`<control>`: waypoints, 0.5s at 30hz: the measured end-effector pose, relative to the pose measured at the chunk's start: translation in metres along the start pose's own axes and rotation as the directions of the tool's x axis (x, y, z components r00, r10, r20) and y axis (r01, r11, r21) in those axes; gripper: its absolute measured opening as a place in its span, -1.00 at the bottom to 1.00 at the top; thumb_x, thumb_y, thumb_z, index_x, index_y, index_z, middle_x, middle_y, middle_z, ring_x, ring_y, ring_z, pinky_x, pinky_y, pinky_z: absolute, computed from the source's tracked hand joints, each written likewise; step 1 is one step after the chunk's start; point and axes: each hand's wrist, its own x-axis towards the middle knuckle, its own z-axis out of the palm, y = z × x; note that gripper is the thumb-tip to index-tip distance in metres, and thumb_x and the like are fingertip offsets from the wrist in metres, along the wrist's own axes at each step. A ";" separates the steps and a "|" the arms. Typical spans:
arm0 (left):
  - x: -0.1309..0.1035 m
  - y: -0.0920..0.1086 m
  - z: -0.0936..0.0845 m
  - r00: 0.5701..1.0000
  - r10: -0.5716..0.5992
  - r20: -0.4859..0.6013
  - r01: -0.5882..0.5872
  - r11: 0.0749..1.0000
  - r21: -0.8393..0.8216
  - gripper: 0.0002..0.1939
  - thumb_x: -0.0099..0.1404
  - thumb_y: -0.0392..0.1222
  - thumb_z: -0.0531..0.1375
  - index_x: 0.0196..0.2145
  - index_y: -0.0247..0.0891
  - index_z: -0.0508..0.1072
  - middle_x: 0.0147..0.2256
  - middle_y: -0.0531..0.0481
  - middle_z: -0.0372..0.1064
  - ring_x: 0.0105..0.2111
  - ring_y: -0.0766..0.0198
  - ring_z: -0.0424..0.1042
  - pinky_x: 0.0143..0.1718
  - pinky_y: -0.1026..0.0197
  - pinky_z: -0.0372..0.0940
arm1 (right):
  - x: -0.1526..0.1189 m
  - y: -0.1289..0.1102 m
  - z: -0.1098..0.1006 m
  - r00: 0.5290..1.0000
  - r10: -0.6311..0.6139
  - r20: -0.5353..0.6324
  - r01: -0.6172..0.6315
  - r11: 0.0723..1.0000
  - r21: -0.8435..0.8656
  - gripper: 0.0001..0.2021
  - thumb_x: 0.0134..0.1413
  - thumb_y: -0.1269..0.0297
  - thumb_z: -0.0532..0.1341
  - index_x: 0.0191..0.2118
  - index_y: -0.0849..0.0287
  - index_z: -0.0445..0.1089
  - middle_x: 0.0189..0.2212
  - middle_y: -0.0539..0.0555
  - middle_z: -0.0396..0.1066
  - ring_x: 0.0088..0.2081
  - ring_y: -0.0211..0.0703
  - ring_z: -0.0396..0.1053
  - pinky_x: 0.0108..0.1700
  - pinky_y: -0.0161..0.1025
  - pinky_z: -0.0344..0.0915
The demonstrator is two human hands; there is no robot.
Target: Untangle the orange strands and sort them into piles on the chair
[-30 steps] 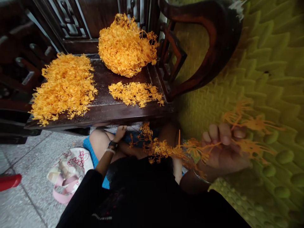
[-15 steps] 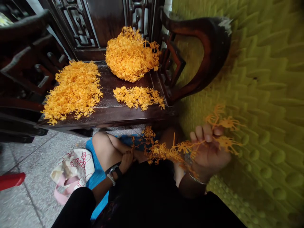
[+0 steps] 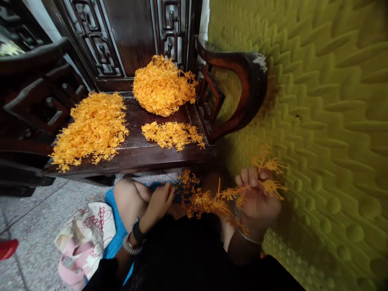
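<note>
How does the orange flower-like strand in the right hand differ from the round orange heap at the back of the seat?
The orange strand is thin and drawn out, with gaps between its blooms; the round heap is bulky and densely packed. The orange strand is held in the right hand, while the round heap is on the dark wooden seat, untouched by either hand. Both are orange with slender, spidery petals.

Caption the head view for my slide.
Right hand gripping an orange strand, left hand near its other end, before a wooden seat bearing three orange piles.
</note>
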 end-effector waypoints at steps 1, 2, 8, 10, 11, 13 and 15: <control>0.015 0.015 -0.018 0.997 0.036 -0.071 -0.034 0.999 0.037 -0.70 0.41 -0.08 -0.13 -0.22 -0.22 0.34 -0.35 -0.12 0.37 -0.31 0.10 0.37 -0.21 0.07 0.24 | 0.001 0.001 0.001 1.000 -0.005 0.013 0.005 1.000 0.004 -0.79 -0.05 0.13 0.32 -0.45 0.06 0.29 -0.58 -0.08 -0.06 -0.57 -0.27 -0.06 -0.54 -0.32 0.08; 0.031 0.029 -0.035 0.972 0.119 -0.203 -0.087 0.983 0.159 -0.68 0.42 -0.10 -0.14 -0.23 -0.25 0.34 -0.31 -0.17 0.36 -0.27 0.07 0.36 -0.18 0.04 0.23 | 0.002 0.002 0.002 1.000 -0.008 0.025 0.008 1.000 0.009 -0.81 -0.05 0.15 0.31 -0.45 0.06 0.29 -0.58 -0.08 -0.07 -0.57 -0.28 -0.07 -0.54 -0.32 0.07; 0.126 0.068 -0.087 0.818 0.282 -0.501 -0.035 0.894 0.447 -0.67 0.39 -0.20 -0.07 -0.07 -0.51 0.32 0.02 -0.45 0.25 0.02 -0.11 0.27 0.02 -0.05 0.18 | 0.001 0.003 0.002 0.997 0.011 0.073 -0.014 0.999 0.040 -0.83 0.00 0.15 0.27 -0.45 0.06 0.29 -0.58 -0.08 -0.09 -0.57 -0.26 -0.09 -0.54 -0.31 0.05; 0.139 0.063 -0.088 0.831 0.264 -0.490 -0.022 0.896 0.444 -0.60 0.39 -0.12 -0.01 -0.01 -0.52 0.33 0.16 -0.47 0.13 0.10 -0.16 0.20 0.07 -0.08 0.15 | 0.001 0.003 0.000 0.998 0.012 0.060 -0.014 0.999 0.035 -0.82 -0.02 0.14 0.28 -0.45 0.06 0.29 -0.58 -0.08 -0.09 -0.57 -0.26 -0.09 -0.54 -0.31 0.04; 0.140 0.060 -0.088 0.831 0.267 -0.488 -0.030 0.897 0.441 -0.57 0.39 -0.08 -0.01 0.02 -0.49 0.33 0.21 -0.44 0.08 0.12 -0.16 0.17 0.08 -0.10 0.14 | 0.001 0.002 -0.001 0.999 0.011 0.050 -0.012 0.999 0.030 -0.82 -0.03 0.13 0.29 -0.45 0.05 0.29 -0.58 -0.08 -0.09 -0.57 -0.26 -0.09 -0.53 -0.31 0.05; 0.134 0.052 -0.087 0.807 0.295 -0.511 -0.062 0.904 0.424 -0.54 0.41 -0.04 -0.05 0.11 -0.37 0.31 0.29 -0.33 -0.02 0.14 -0.14 0.15 0.09 -0.14 0.12 | 0.002 0.003 -0.003 0.999 0.007 0.038 -0.008 1.000 0.030 -0.80 -0.04 0.11 0.30 -0.45 0.06 0.30 -0.58 -0.08 -0.08 -0.57 -0.26 -0.09 -0.53 -0.31 0.05; 0.119 0.042 -0.081 0.744 0.309 -0.592 -0.080 0.922 0.379 -0.51 0.42 -0.04 -0.06 0.21 -0.27 0.23 0.33 -0.25 -0.10 0.18 -0.11 0.10 0.12 -0.15 0.09 | 0.003 0.003 -0.004 0.999 0.014 0.041 -0.016 0.999 0.044 -0.81 -0.05 0.12 0.31 -0.45 0.06 0.31 -0.58 -0.08 -0.06 -0.56 -0.27 -0.07 -0.52 -0.32 0.07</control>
